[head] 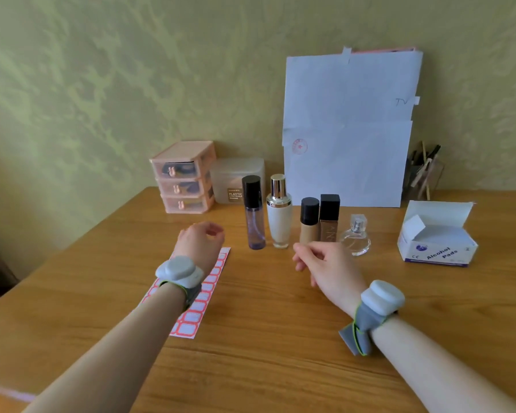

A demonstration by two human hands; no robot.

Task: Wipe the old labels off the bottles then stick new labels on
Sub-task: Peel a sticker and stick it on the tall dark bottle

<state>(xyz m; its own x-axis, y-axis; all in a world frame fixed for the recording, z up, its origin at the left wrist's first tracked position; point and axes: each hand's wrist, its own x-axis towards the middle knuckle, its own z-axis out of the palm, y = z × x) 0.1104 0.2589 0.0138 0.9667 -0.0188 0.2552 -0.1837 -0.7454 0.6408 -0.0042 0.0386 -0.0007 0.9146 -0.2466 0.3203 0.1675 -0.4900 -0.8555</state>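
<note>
While I hover before the bottles [278,219]
My left hand [198,242], over the label sheet [191,318], and right hand [325,263] hang loosely curled, empty.

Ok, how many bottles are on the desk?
5, left to right: purple black-capped bottle, white gold-capped bottle, beige foundation bottle, brown square-capped bottle, clear perfume bottle. The right hand fronts the beige one; none looks hidden.

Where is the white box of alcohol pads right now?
In the head view, the open white cardboard box of alcohol pads sits on the wooden table at the far right, just right of the clear round glass perfume bottle.
</note>
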